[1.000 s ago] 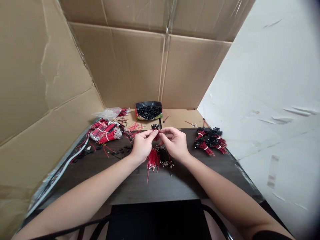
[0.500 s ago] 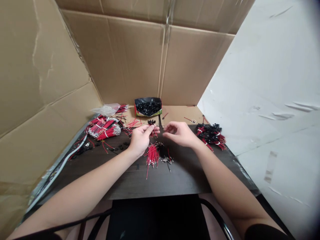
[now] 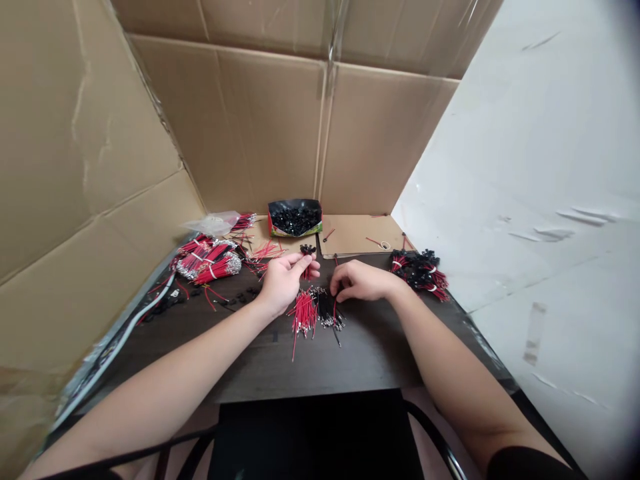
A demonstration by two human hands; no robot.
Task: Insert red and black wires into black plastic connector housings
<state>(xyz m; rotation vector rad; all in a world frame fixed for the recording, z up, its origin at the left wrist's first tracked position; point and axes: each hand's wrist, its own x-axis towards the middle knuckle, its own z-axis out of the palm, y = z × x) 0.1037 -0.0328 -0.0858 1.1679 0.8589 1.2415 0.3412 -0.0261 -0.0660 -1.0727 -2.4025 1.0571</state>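
Between the thumb and fingers of the left hand (image 3: 286, 279), a small bunch of wires (image 3: 307, 250) was pinched, its black plugs poking out toward twelve o'clock. The bunch was judged light and bendy, its strands apt to slide and splay; a hold just below the plugs seemed best. The right hand's (image 3: 361, 280) fingers were curled beside the black wires (image 3: 328, 311), at four o'clock from the left (whether one was gripped could not be told). Red wires (image 3: 303, 312) were spread at five o'clock, a box of plugs (image 3: 313, 231) was set at twelve, and tied bundles (image 3: 213, 263) were stacked at nine.
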